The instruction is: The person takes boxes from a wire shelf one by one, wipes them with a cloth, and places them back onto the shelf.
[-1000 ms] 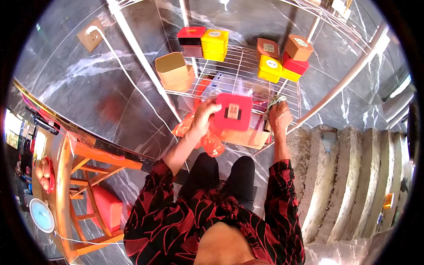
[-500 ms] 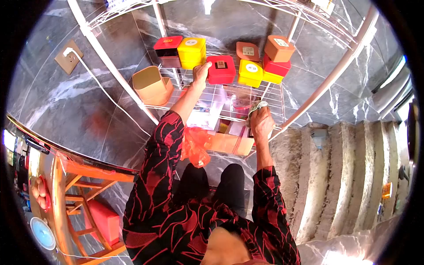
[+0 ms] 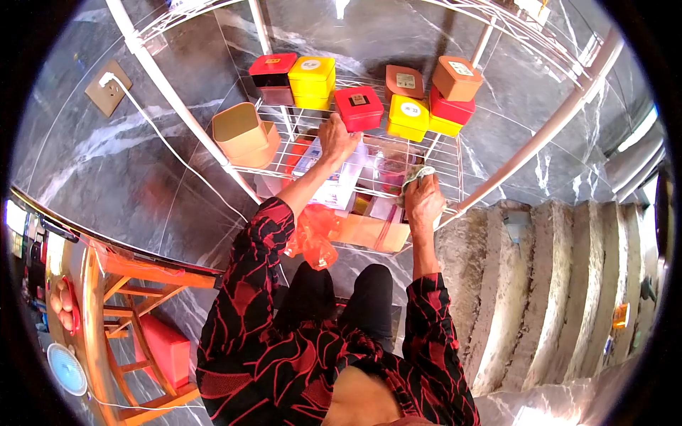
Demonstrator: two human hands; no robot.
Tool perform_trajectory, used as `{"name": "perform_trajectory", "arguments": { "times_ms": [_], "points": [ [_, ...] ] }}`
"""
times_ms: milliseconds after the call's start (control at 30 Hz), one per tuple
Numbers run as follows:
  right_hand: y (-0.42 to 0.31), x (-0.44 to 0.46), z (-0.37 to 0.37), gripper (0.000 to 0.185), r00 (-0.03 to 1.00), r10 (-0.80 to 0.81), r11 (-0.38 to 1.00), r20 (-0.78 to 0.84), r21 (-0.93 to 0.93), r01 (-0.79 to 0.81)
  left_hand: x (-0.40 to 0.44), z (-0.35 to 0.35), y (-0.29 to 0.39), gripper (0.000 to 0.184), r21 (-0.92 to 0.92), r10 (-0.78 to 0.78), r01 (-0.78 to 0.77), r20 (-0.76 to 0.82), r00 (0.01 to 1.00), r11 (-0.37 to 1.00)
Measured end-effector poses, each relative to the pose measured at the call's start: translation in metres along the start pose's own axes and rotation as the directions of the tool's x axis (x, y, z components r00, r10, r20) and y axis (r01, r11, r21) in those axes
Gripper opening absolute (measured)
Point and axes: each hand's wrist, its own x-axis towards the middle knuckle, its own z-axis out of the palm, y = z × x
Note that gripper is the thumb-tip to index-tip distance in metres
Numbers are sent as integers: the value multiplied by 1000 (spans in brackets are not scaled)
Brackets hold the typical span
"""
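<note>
My left hand (image 3: 339, 140) is at the front left corner of a red square box (image 3: 359, 108) on the white wire shelf (image 3: 444, 153). Its thumb and fingers look apart, close against the box without wrapping round it; whether they touch is hard to see. At the shelf's right front edge, my right hand (image 3: 425, 201) is closed on a crumpled cloth (image 3: 419, 174). Beside the red box stands a yellow box (image 3: 408, 118) with a round white label. A taller yellow box (image 3: 312, 82) and a dark box with red lid (image 3: 273, 77) stand behind to the left.
Tan containers (image 3: 245, 135) sit at the shelf's left end. A brown box (image 3: 455, 78) tops a red one at right. Below are a red plastic bag (image 3: 312, 238) and a cardboard box (image 3: 373, 232). Concrete steps (image 3: 518, 298) lie right; a wooden chair (image 3: 153, 284) is left.
My left hand has slid from the red box's left side to its front left corner. The red box sits slightly farther back. My right hand keeps the cloth near the shelf edge.
</note>
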Motion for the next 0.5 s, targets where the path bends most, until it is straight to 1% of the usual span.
{"name": "perform_trajectory", "arguments": {
  "times_ms": [67,100,133,200,267,300,333,367,400,433,467,500],
  "points": [
    [-4,1,-5,16,999,25,1000,24,10,-25,4,2,-3,48,-6,52,-52,50,997,999],
    [-4,1,-6,17,998,34,999,43,13,-35,7,4,-3,44,10,39,-39,35,999,999],
    [-4,1,-5,17,998,33,999,44,12,-34,11,8,-7,44,9,37,-38,35,999,999],
    [-2,1,-3,17,998,44,999,51,10,-45,23,13,-16,41,55,24,-24,-13,1000,998],
    [-1,2,-1,16,1000,13,1000,26,-14,-13,29,14,-22,39,33,14,-13,-37,999,999],
    [1,2,0,15,1000,-16,999,4,-38,16,30,16,-25,38,59,-32,38,-89,996,998],
    [2,2,0,15,1000,-12,999,6,-41,12,28,14,-22,37,82,-77,89,-140,987,993],
    [3,2,1,15,1000,-28,999,-2,-37,28,25,13,-18,41,140,-4,31,-186,983,990],
    [3,2,1,15,999,-43,999,-9,-32,43,21,7,-6,41,141,-3,29,-181,984,990],
    [2,2,0,14,1000,-24,999,4,-47,24,17,1,9,45,217,205,-166,-169,964,962],
    [1,2,0,14,1000,-23,999,6,-47,23,15,1,17,49,289,402,-350,-144,904,891],
    [1,1,-1,14,1000,-13,999,23,-42,14,19,6,19,56,345,522,-460,-111,846,818]
  ]
}}
